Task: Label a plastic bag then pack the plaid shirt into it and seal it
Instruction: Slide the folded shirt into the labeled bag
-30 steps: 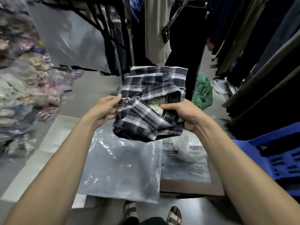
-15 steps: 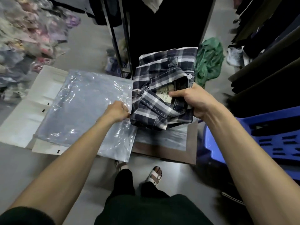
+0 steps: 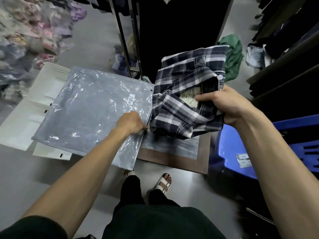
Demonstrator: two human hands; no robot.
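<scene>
The folded plaid shirt [image 3: 186,94], dark navy and white with a cream neck label, hangs in the air over a brown board. My right hand [image 3: 226,106] grips it at the collar, thumb on the label. A clear plastic bag [image 3: 89,114] lies flat on the floor to the left, with a small white barcode sticker [image 3: 131,99] near its upper right corner. My left hand [image 3: 130,122] pinches the bag's right edge, just left of the shirt's lower corner.
White flattened cardboard [image 3: 25,118] lies under the bag. A brown board [image 3: 203,163] with more clear bags sits below the shirt. A blue plastic stool [image 3: 238,152] stands at right. Metal rack legs [image 3: 124,40], hanging dark clothes, a green bag [image 3: 233,54] and packed goods surround the spot.
My left hand let go of the shirt and moved down to grasp the plastic bag's edge. The view tilted downward; my right hand still holds the shirt.
</scene>
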